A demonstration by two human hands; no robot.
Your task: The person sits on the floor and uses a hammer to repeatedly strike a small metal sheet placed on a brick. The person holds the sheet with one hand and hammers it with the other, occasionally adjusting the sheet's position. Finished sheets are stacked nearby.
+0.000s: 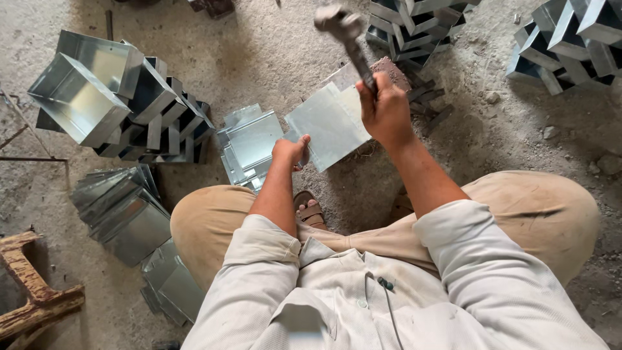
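Observation:
I sit on a dusty floor with my knees spread. My right hand [386, 111] grips the handle of a heavy metal hammer [343, 32], raised above the work, its head blurred. My left hand [290, 151] holds down the near corner of a flat shiny metal sheet [327, 126] that lies in front of me, partly on a block [394, 67]. A small stack of folded sheet pieces [251, 144] lies just left of that hand.
Nested open sheet-metal boxes [107, 97] are piled at the left, more boxes [414, 26] at top centre and at top right [570, 39]. Flat cut sheets [126, 214] lie by my left knee. A rusty wooden frame [32, 298] sits at the lower left.

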